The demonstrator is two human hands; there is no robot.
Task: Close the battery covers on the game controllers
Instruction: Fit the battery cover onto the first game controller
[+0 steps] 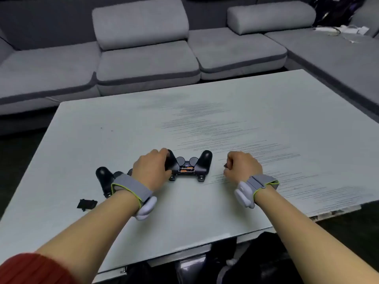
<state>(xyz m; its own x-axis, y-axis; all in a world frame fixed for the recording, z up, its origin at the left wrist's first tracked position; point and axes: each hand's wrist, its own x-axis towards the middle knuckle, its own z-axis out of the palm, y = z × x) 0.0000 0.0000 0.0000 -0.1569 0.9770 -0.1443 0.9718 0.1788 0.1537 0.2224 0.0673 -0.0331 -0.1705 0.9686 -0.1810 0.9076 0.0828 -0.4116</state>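
A black game controller (196, 167) lies face down near the table's front, its battery bay open with batteries (187, 169) showing. My left hand (152, 170) grips its left handle. A second black controller (106, 180) lies to the left, partly hidden behind my left wrist. A loose black battery cover (87, 204) rests on the table at the near left. My right hand (242, 168) is curled to the right of the first controller, with a small dark piece (225, 165) pinched at its fingertips; it looks like a battery cover, mostly hidden.
The pale table (235, 124) stretches far and right of the controllers. A grey sectional sofa (147, 58) wraps around behind it. Cables and small items (346, 30) lie on the sofa's far right. Both wrists wear grey straps with white devices.
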